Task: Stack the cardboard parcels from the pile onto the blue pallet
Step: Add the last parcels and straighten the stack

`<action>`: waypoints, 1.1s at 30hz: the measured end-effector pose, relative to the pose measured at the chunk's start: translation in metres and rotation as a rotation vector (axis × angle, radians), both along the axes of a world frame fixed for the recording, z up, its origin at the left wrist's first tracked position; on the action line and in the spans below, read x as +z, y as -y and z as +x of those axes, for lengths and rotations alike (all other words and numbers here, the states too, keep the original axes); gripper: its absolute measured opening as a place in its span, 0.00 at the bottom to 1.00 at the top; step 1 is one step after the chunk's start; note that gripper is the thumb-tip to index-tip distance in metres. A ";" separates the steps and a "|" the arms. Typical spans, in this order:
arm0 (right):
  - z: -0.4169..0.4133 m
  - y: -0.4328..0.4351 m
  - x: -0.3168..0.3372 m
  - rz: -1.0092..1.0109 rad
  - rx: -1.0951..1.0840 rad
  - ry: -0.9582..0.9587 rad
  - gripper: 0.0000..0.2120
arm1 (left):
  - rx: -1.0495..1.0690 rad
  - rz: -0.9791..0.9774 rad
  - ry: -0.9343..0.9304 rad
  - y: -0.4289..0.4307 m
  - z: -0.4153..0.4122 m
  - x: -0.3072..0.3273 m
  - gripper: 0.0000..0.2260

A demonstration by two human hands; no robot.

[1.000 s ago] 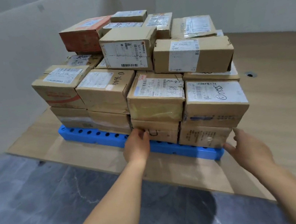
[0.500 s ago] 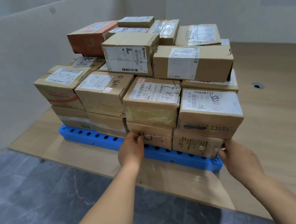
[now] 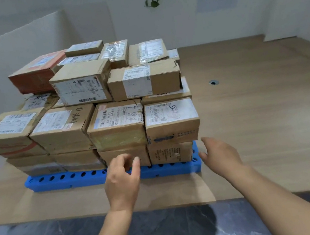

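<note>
As cardboard parcels (image 3: 116, 123) sit on the blue pallet (image 3: 68, 180),
left hand (image 3: 122, 180) and right hand (image 3: 220, 155) hover, fingers (image 3: 209, 142) loose, holding nothing.

The parcels (image 3: 116, 123) were stacked in several tiers on the pallet (image 3: 68, 180), which was set on the raised floor (image 3: 262, 120) near its front edge, with a partition (image 3: 9, 59) just behind and to the left. The left hand (image 3: 122, 180) was held before the pallet's front side, the right hand (image 3: 220, 156) just beside its right front corner.
</note>
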State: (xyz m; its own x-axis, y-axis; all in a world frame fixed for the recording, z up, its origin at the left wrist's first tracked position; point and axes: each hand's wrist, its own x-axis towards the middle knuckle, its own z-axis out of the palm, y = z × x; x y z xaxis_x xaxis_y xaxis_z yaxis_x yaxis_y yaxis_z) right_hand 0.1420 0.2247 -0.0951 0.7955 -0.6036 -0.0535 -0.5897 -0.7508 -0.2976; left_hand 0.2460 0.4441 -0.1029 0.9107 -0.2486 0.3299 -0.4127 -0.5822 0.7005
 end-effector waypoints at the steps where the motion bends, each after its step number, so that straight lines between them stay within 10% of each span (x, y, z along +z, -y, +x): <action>1: -0.002 0.000 0.002 -0.009 -0.011 -0.010 0.17 | -0.063 -0.030 0.097 0.003 -0.002 0.010 0.10; 9: -0.006 0.014 0.031 -0.001 0.025 0.286 0.20 | -0.167 0.075 0.309 0.028 0.000 0.055 0.21; 18: -0.003 0.012 0.023 -0.014 0.299 0.577 0.13 | 0.032 0.112 0.057 0.060 -0.018 0.058 0.18; 33: 0.040 0.106 0.017 0.226 0.389 0.359 0.11 | 0.309 0.094 0.044 0.103 -0.056 0.058 0.28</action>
